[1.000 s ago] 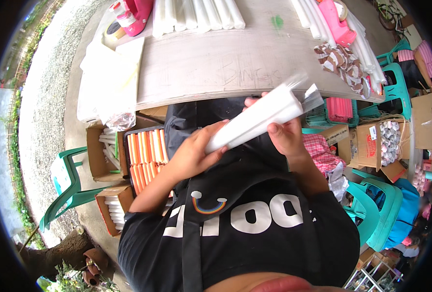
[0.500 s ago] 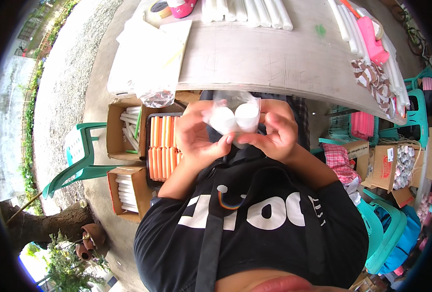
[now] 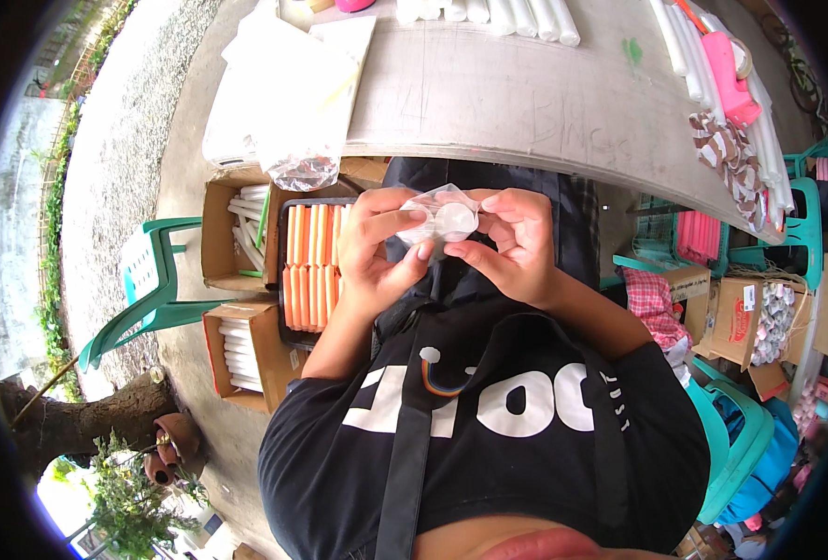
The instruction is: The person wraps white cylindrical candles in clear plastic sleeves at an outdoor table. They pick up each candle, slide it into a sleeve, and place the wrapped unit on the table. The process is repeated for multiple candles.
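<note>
Two white cylinders, packed side by side in a clear plastic wrapper [image 3: 444,215], are held upright in front of my chest, just below the table edge. My left hand [image 3: 381,245] grips the left side of the wrapper, its fingers curled over the top and its thumb beneath. On the opposite side, my right hand [image 3: 517,245] pinches the plastic between thumb and fingers. The round white end of the right cylinder faces up through the film. Part of the left cylinder is hidden by my fingers.
Ahead is a pale table [image 3: 489,107] with white sheets [image 3: 288,79], wrapped white sticks [image 3: 540,19] and a pink tool [image 3: 729,79]. At my left stand a black crate of orange sticks [image 3: 311,257], cardboard boxes [image 3: 269,359] and a green chair [image 3: 157,289].
The pack has come slightly lower and tilted, so the cylinders' ends show more than their sides. My left fingers have moved over the plastic; my right hand has shifted slightly left.
</note>
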A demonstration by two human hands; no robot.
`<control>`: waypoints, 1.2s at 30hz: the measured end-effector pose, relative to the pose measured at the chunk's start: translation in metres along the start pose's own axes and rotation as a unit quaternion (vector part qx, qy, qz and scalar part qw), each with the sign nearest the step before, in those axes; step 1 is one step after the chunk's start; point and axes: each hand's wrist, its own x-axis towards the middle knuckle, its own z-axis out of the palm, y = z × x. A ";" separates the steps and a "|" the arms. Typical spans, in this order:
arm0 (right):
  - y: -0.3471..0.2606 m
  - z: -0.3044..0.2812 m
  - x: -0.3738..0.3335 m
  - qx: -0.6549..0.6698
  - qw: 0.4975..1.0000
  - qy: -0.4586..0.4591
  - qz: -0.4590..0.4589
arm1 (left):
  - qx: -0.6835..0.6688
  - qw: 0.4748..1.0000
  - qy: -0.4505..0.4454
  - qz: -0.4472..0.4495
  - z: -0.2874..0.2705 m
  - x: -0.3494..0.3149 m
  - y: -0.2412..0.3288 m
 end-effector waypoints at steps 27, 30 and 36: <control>-0.021 -0.001 0.015 0.092 0.938 -0.004 0.336 | -0.358 0.869 0.021 -0.340 -0.014 0.004 0.023; -0.013 -0.009 0.016 0.048 0.960 -0.064 0.269 | -0.341 0.888 -0.010 -0.310 -0.015 0.002 0.016; -0.006 -0.029 0.022 -0.083 0.971 -0.189 0.116 | -0.313 0.917 -0.124 -0.216 -0.026 0.003 0.000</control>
